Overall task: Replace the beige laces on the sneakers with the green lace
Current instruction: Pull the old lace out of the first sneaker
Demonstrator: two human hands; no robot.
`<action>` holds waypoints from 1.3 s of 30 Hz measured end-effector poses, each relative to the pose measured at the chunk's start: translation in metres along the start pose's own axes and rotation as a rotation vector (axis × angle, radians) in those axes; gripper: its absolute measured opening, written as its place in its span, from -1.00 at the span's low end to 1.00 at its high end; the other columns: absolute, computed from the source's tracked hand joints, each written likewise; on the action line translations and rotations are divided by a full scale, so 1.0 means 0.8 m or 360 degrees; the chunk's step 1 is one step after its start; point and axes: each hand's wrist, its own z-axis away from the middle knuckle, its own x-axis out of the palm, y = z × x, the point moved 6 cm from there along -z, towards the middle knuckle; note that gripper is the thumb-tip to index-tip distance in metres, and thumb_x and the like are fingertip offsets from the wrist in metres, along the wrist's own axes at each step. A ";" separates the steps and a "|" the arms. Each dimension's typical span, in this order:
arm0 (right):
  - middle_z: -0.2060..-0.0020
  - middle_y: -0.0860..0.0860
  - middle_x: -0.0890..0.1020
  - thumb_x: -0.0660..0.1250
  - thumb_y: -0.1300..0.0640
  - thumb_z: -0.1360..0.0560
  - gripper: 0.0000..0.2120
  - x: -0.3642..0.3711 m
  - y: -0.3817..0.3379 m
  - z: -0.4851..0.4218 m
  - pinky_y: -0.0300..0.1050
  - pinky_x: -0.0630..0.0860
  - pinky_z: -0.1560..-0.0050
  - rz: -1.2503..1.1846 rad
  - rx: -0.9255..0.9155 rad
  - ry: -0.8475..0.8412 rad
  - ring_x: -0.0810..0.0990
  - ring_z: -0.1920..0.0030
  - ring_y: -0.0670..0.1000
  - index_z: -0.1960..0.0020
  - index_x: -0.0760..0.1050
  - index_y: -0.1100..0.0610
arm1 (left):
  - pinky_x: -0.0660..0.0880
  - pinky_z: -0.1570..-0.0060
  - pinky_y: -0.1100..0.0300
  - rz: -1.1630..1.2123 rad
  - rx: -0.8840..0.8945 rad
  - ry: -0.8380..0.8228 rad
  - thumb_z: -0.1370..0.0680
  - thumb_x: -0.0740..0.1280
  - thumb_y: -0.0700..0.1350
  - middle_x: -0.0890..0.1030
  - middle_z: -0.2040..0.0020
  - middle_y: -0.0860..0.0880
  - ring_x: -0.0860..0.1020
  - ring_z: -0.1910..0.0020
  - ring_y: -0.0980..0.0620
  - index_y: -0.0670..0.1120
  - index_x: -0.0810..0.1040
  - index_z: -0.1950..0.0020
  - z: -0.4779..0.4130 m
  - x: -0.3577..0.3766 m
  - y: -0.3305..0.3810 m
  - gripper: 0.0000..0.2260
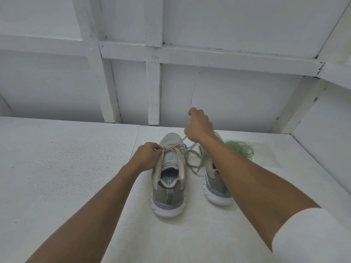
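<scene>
Beige lace (178, 141): partly unthreaded; one strand runs taut from the left fingertips up towards the right fist, and slack loops lie below and between both hands.
Left sneaker (169, 186): upright, heel towards the camera, its eyelet row directly under the left fingers.
Left hand (147, 157): thumb and fingertips pinched together on the lace at the sneaker's eyelets.
Right hand (197, 126): raised above the toe, fingers curled tight; the strand's end seems to be held inside, hidden behind the knuckles.
Right sneaker (214, 179): beneath the right forearm, largely covered.
Green lace (240, 149): loose coil, well right of the right fingers, untouched.
White surface (66, 168): bears everything.
</scene>
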 end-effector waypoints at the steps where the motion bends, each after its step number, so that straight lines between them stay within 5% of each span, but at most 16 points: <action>1: -0.29 0.12 0.39 0.26 0.22 -0.47 -0.52 0.010 -0.007 0.002 0.07 0.39 -0.24 -0.0080 -0.0047 -0.0102 0.39 -0.26 0.20 -0.37 0.32 0.12 | 0.44 -0.05 0.18 0.0000 -0.0003 -0.0002 -0.64 0.19 -0.09 0.60 -0.19 -0.11 0.53 -0.08 -0.05 -0.08 0.57 -0.26 0.000 0.000 -0.001 -0.74; 3: -0.29 0.09 0.45 0.33 0.13 -0.44 -0.56 0.038 -0.023 0.009 0.08 0.41 -0.28 -0.0128 -0.0140 -0.0368 0.42 -0.29 0.17 -0.32 0.43 0.05 | 0.47 -0.08 0.15 0.0001 -0.0011 -0.0008 -0.63 0.20 -0.09 0.61 -0.18 -0.11 0.54 -0.10 -0.06 -0.07 0.58 -0.24 -0.001 0.000 -0.002 -0.75; 6: -0.02 0.00 0.63 0.42 0.06 -0.37 -0.92 0.069 -0.038 0.024 -0.01 0.53 -0.13 -0.0032 -0.0191 -0.0670 0.56 -0.11 0.07 0.14 0.58 -0.06 | 0.47 -0.07 0.15 -0.0012 -0.0003 -0.0008 -0.63 0.20 -0.09 0.61 -0.17 -0.11 0.55 -0.11 -0.08 -0.07 0.58 -0.24 -0.001 -0.001 -0.002 -0.75; 10: 0.02 0.04 0.64 0.31 0.24 -0.42 -0.81 0.068 -0.044 0.028 -0.07 0.56 -0.01 0.0014 -0.0179 -0.0626 0.58 -0.02 0.09 0.27 0.51 -0.02 | 0.45 -0.06 0.16 -0.0019 0.0008 0.0001 -0.64 0.19 -0.09 0.61 -0.19 -0.12 0.54 -0.12 -0.08 -0.08 0.58 -0.25 -0.001 0.000 0.000 -0.74; 15: 0.10 0.06 0.62 0.28 0.32 -0.45 -0.80 0.051 -0.034 0.023 -0.17 0.45 0.20 0.0019 -0.0146 -0.0539 0.60 0.02 0.11 0.24 0.52 0.05 | 0.45 -0.04 0.17 -0.0001 -0.0003 -0.0001 -0.64 0.19 -0.09 0.61 -0.17 -0.10 0.54 -0.09 -0.06 -0.07 0.58 -0.24 -0.002 0.000 -0.004 -0.75; 18: -0.01 0.14 0.63 0.21 0.36 -0.47 -0.77 0.029 -0.021 0.018 -0.11 0.52 0.08 -0.0009 -0.0085 -0.0412 0.61 -0.02 0.16 0.02 0.60 0.17 | 0.44 -0.05 0.18 -0.0001 0.0007 0.0005 -0.64 0.20 -0.08 0.61 -0.17 -0.10 0.54 -0.10 -0.06 -0.08 0.58 -0.25 -0.003 0.001 -0.003 -0.75; 28: -0.01 0.17 0.55 0.18 0.41 -0.41 -0.76 -0.027 0.022 0.012 -0.03 0.56 0.11 -0.0059 0.0146 -0.0032 0.59 0.08 0.20 0.04 0.56 0.24 | 0.47 -0.09 0.14 -0.0019 0.0014 0.0009 -0.64 0.20 -0.07 0.60 -0.18 -0.10 0.54 -0.11 -0.06 -0.07 0.58 -0.24 -0.004 0.001 -0.002 -0.74; 32: -0.04 0.17 0.59 0.24 0.38 -0.42 -0.76 -0.019 0.016 0.024 -0.01 0.57 0.00 -0.0067 0.0088 -0.0177 0.59 0.00 0.18 -0.04 0.57 0.25 | 0.46 -0.10 0.14 -0.0051 0.0013 0.0000 -0.63 0.20 -0.07 0.59 -0.20 -0.10 0.52 -0.10 -0.06 -0.08 0.58 -0.24 -0.005 0.000 0.001 -0.74; 35: -0.02 0.10 0.63 0.29 0.24 -0.46 -0.82 -0.024 0.003 0.040 -0.12 0.51 0.10 -0.0309 0.0059 -0.0197 0.58 0.00 0.08 -0.03 0.58 0.19 | 0.51 -0.07 0.11 -0.0079 0.0011 -0.0048 -0.60 0.25 0.00 0.60 -0.14 -0.08 0.54 -0.02 -0.03 -0.06 0.60 -0.17 -0.009 -0.006 0.004 -0.75; 39: 0.10 0.08 0.67 0.41 -0.04 -0.45 -0.70 0.003 -0.013 0.081 -0.01 0.61 0.03 -0.0471 0.0104 -0.0679 0.66 0.06 0.07 -0.03 0.58 0.16 | 0.51 -0.07 0.11 -0.0174 0.0097 -0.0092 -0.59 0.27 0.03 0.63 -0.10 -0.09 0.55 -0.02 -0.05 -0.10 0.64 -0.13 -0.016 -0.013 0.026 -0.73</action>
